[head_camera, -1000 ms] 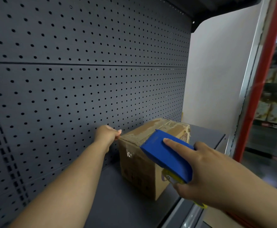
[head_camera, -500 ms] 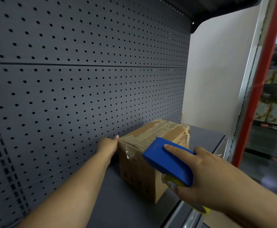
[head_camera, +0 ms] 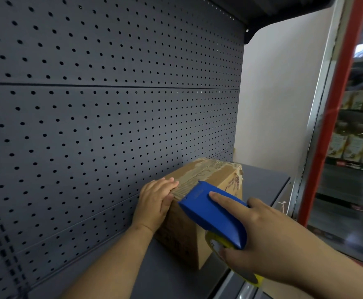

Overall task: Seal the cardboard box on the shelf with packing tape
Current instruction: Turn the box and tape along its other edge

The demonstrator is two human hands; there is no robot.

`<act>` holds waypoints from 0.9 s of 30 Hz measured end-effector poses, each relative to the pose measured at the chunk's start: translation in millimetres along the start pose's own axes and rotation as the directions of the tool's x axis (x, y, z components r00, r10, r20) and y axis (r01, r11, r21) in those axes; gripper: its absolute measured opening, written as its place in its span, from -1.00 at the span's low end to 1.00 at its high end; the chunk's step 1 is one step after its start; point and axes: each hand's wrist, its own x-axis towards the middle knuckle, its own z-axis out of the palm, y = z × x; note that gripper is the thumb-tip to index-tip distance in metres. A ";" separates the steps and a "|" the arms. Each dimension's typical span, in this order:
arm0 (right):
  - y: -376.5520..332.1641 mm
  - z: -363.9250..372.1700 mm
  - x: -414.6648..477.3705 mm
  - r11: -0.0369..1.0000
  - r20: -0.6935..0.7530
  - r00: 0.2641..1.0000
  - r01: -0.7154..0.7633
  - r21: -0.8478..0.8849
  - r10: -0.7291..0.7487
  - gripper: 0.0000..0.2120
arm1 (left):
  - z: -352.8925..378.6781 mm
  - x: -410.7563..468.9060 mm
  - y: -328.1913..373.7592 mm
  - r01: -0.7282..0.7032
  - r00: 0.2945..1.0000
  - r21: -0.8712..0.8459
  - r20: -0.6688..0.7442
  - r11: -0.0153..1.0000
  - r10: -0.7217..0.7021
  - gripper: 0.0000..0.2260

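A brown cardboard box (head_camera: pixel 217 171) sits on the dark grey shelf (head_camera: pixel 176 275), close to the pegboard back. Old torn tape runs along its top seam. My left hand (head_camera: pixel 154 201) lies flat against the box's near top edge, fingers over the top, thumb on the near side. My right hand (head_camera: pixel 260 238) grips a blue tape dispenser (head_camera: pixel 213 214) with a yellow roll holder, index finger stretched along its top. The dispenser's front end hovers at the box's near top edge, just right of my left hand. Whether it touches the box I cannot tell.
A dark perforated pegboard (head_camera: pixel 103 117) forms the back wall on the left. A pale end panel (head_camera: pixel 279 100) closes the shelf at the far end. A red and metal upright (head_camera: pixel 335 108) stands on the right, with stocked shelves (head_camera: pixel 361 130) beyond it.
My left hand has shifted from the box's left corner onto its near top edge, fingers now over the top. The dispenser has moved forward and up to the box's top edge.
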 end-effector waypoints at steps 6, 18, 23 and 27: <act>6.8 3.2 -2.2 0.998 0.003 0.999 0.049 -0.040 -0.049 -0.14 | 2.9 -0.8 0.2 -0.023 0.998 -0.018 -0.061 1.000 0.022 -0.30; 42.9 15.5 -41.6 0.997 0.020 0.997 0.069 0.015 -0.070 -0.13 | -2.7 -2.9 8.9 0.039 0.998 0.022 0.053 0.999 -0.041 -0.22; 55.2 18.1 -61.0 0.998 0.050 0.997 0.053 0.044 -0.055 -0.17 | -11.5 -5.2 22.1 0.132 0.984 0.082 0.111 0.988 -0.140 -0.12; 54.1 26.6 -60.8 0.993 0.067 0.994 0.079 0.085 -0.085 -0.10 | -22.3 -9.9 33.6 0.195 0.964 0.160 0.152 0.968 -0.220 -0.19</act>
